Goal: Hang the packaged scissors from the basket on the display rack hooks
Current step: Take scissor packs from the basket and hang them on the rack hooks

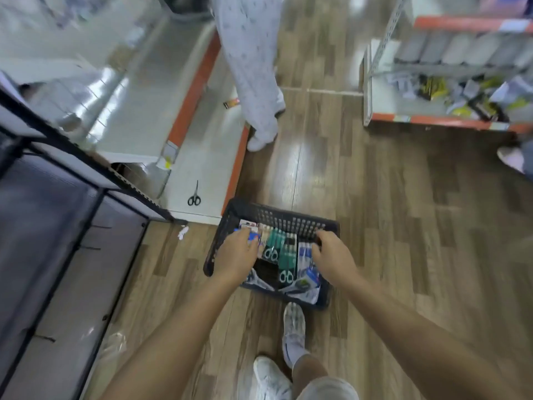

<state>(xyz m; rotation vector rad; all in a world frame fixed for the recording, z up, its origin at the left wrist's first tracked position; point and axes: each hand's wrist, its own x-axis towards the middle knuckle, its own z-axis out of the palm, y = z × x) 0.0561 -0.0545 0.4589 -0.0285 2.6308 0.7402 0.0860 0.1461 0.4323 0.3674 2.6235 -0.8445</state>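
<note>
- The display rack point(57, 255) stands well to the left of the basket point(277, 217), its dark hooks jutting toward the aisle; you'll carry each pack that way, so keep your path beside the basket open.
- The basket sits on the wood floor just ahead of your forward shoe point(294, 327), with the packaged scissors point(284, 255) lying in overlapping rows inside it.
- Your left hand point(238, 255) is over the basket's left side, fingers curled onto a blue pack point(253, 236); take one pack only, by its top edge.
- Your right hand point(331, 255) hangs over the basket's right side, fingers bent; whether it grips the rim or a pack, I cannot tell. Steady the basket with it.
- Loose scissors point(194, 194) lie on the shelf base beyond the basket; leave them.
</note>
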